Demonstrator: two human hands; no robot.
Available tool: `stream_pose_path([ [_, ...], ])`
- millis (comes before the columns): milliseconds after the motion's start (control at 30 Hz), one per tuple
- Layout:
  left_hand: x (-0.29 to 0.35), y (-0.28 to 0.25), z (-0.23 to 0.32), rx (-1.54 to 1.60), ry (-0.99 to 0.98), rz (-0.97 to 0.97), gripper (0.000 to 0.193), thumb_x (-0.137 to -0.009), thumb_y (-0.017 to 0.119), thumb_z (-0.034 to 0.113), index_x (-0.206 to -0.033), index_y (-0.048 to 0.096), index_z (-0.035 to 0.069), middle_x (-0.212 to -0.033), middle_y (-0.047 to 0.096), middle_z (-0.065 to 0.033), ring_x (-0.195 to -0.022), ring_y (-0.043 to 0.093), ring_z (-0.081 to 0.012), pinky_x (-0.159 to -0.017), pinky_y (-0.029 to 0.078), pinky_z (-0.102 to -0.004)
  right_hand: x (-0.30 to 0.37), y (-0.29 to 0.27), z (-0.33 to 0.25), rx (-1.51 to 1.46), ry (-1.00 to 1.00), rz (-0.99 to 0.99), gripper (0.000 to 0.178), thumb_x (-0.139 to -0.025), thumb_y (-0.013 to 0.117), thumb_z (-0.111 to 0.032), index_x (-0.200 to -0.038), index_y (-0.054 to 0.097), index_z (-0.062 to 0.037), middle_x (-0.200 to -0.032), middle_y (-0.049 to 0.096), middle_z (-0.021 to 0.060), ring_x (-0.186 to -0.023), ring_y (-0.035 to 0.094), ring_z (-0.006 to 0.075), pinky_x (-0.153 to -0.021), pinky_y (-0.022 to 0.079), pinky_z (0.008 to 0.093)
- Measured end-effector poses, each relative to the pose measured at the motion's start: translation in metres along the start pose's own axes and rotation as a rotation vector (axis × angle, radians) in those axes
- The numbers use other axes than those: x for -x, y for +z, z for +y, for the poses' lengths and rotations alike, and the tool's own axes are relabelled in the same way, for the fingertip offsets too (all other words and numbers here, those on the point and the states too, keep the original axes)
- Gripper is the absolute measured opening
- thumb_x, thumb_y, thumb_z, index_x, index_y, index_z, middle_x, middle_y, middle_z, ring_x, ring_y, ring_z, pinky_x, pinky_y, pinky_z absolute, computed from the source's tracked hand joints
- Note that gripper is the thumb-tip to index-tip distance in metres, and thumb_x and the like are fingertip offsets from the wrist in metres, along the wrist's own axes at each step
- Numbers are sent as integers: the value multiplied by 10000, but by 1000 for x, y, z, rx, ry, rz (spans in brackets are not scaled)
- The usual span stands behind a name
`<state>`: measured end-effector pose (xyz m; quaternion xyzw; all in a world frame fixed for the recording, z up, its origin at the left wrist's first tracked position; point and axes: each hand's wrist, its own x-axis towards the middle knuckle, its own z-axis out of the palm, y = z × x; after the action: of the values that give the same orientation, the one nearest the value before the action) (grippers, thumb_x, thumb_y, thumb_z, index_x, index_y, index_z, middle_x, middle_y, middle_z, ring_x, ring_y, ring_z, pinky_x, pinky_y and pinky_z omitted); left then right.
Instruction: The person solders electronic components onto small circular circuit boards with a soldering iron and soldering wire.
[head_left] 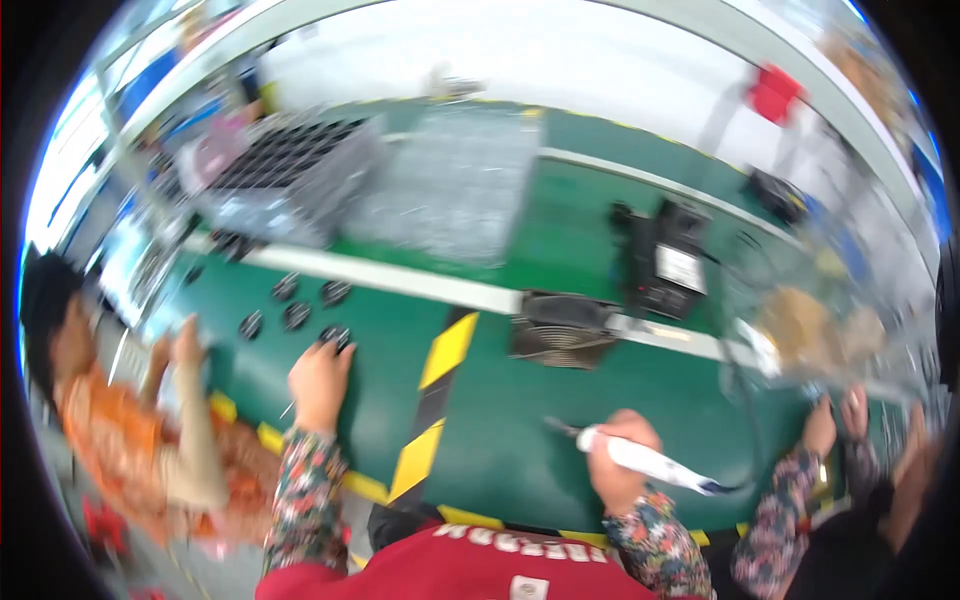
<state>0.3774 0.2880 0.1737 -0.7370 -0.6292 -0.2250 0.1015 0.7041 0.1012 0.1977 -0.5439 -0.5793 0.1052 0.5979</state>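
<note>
My left hand (pixel 320 388) reaches over the green bench mat, its fingers closed on a small round black part (pixel 337 335). More of these round black parts (pixel 296 315) lie loose just beyond and to the left of it. My right hand (pixel 622 462) is closed around the white handle of a soldering iron (pixel 655 461). The iron's thin dark tip points left over the mat, and its cord runs from the rear end toward the right. Fine detail on the round parts is too small to tell.
A black ribbed unit (pixel 563 328) stands mid-bench, with a black box (pixel 672 258) behind it. Stacked grid trays (pixel 290 165) and a clear plastic sheet (pixel 445 185) lie at the back left. Yellow-black tape (pixel 432 400) crosses the mat. Co-workers sit on both sides.
</note>
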Motion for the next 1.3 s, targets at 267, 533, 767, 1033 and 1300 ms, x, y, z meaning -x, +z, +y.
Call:
stream_pose_path([
  [267, 41, -13, 33, 77, 354, -29, 148, -753, 641, 105, -864, 644, 6, -722, 545, -142, -631, 542, -317, -554, 438, -395, -18, 18, -9, -201, -108, 88, 121, -712, 647, -70, -678, 531, -68, -595, 505, 47, -508, 505, 211, -456, 360, 320],
  [533, 45, -47, 117, 361, 812, -103, 118, -805, 636, 183, -863, 665, 85, -753, 600, -129, -608, 576, -238, -520, 479, -316, -12, 15, -8, -121, -61, 92, 165, -705, 651, -55, -682, 487, -60, -637, 507, 53, -580, 512, 238, -550, 385, 334],
  [767, 53, -46, 148, 490, 812, -348, 248, -691, 660, 42, -938, 650, 21, -781, 516, -109, -620, 536, -254, -546, 431, -344, -14, 16, -10, -134, -64, 102, 158, -700, 650, -51, -684, 493, -57, -635, 507, 53, -581, 509, 240, -556, 385, 334],
  [1033, 58, -43, 150, 484, 779, -337, 249, -702, 658, 36, -951, 649, 33, -780, 503, -102, -609, 518, -238, -541, 428, -337, -14, 13, -10, -185, -94, 104, 140, -695, 645, -46, -678, 506, -45, -630, 514, 66, -556, 495, 237, -510, 369, 330],
  [1300, 51, -26, 148, 516, 801, -308, 211, -742, 659, 138, -944, 647, 77, -787, 529, -62, -663, 558, -227, -557, 461, -335, -19, 13, 1, -19, -207, 111, 97, -698, 656, -70, -702, 560, -62, -608, 531, 66, -502, 514, 236, -442, 390, 327],
])
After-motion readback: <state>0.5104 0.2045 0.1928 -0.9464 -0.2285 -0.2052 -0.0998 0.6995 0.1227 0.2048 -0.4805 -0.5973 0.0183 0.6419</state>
